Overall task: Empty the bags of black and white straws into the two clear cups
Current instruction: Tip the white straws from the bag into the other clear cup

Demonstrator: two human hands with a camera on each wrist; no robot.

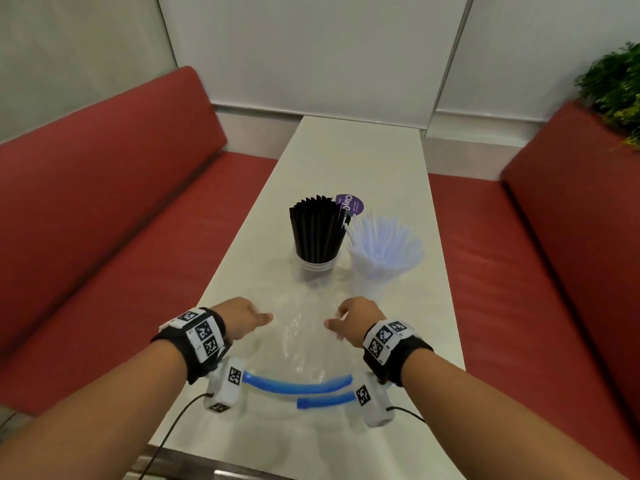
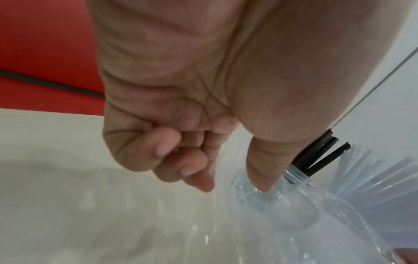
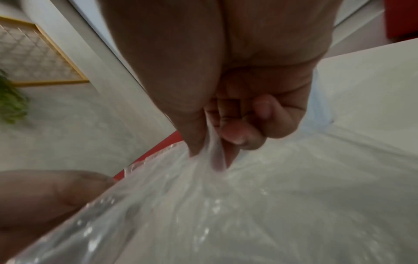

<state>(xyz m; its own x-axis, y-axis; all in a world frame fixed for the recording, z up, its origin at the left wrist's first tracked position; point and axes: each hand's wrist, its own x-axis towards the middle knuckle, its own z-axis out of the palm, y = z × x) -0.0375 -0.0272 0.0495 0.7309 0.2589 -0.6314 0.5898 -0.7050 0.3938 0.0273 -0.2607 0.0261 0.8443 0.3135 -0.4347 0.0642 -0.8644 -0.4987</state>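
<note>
On the white table [image 1: 346, 157], a clear cup [image 1: 317, 264] holds a packed bunch of black straws [image 1: 317, 230]. To its right, white straws [image 1: 384, 244] fan out of a second clear cup [image 1: 375, 287]. An empty clear plastic bag [image 1: 301, 337] lies crumpled on the table in front of the cups. My left hand [image 1: 263, 318] holds the bag's left side; its thumb [image 2: 262, 184] presses into the plastic and its other fingers are curled. My right hand [image 1: 334, 323] pinches a fold of the bag [image 3: 214, 153] between thumb and fingertip.
A purple round label [image 1: 350, 203] shows behind the black straws. Red padded benches [image 1: 121, 209] [image 1: 519, 237] run along both long sides of the narrow table. A green plant [image 1: 616, 84] stands at the back right. Cables hang off the near table edge.
</note>
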